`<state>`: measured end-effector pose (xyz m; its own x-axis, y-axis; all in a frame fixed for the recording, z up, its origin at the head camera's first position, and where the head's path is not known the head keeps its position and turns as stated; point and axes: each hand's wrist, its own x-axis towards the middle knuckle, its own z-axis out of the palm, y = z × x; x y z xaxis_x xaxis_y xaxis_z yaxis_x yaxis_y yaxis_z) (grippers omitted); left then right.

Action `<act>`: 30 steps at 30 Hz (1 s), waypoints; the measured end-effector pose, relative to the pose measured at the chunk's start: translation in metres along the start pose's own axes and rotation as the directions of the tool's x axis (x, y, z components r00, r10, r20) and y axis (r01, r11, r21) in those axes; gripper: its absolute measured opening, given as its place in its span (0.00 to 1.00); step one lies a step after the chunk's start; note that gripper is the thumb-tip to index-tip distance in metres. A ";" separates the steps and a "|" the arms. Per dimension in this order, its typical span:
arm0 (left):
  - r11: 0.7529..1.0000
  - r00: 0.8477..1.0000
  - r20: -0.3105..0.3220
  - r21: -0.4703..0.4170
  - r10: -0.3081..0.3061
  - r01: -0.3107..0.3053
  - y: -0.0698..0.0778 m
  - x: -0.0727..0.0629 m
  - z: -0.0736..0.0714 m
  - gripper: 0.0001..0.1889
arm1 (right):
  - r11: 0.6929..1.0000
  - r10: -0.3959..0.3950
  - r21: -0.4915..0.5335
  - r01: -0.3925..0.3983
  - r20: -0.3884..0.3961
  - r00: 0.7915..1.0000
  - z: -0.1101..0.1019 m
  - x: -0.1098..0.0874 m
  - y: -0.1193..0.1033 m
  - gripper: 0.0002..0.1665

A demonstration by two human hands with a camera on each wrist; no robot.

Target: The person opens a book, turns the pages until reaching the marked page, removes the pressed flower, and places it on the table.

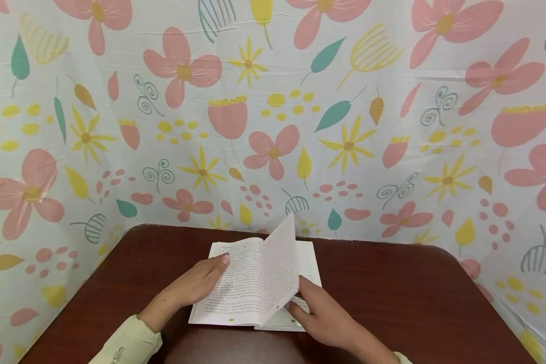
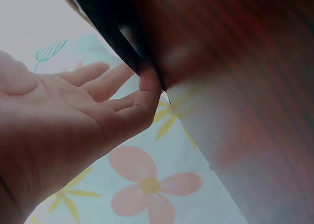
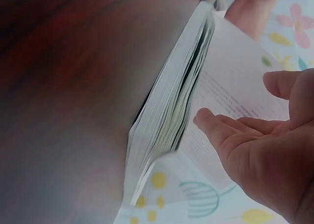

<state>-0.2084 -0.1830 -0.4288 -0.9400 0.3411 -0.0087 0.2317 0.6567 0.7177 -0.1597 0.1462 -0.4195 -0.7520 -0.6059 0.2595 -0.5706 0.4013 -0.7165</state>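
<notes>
An open book (image 1: 232, 298) of printed pages lies near the front of the dark table, one leaf (image 1: 279, 268) standing up from its middle. My left hand (image 1: 197, 280) is at the book's left side and holds it there, thumb on the printed page. In the left wrist view its bent fingers (image 2: 147, 101) reach the dark edge, with other fingertips hidden. On the right side, my right hand (image 1: 323, 313) touches the raised leaf's lower outer edge. The right wrist view shows its fingers (image 3: 211, 121) nearly straight and the thumb apart, beside the thick page block (image 3: 169, 91).
The brown table (image 1: 391, 293) has a glossy surface and rounded far corners. A flower-patterned cloth (image 1: 273, 111) hangs behind it and along both sides. Light sleeves (image 1: 129, 344) cover the forearms.
</notes>
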 end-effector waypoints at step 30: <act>0.978 0.993 -0.113 0.203 -0.027 0.050 -0.001 0.002 -0.001 0.57 | 0.955 -0.004 -0.288 0.064 0.205 0.979 0.037 0.025 -0.019 0.43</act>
<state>-0.2108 -0.1832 -0.4286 -0.9682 0.2448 0.0509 0.2306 0.7957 0.5600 -0.1553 0.0978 -0.4232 -0.6658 -0.7357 0.1240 -0.6887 0.5421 -0.4814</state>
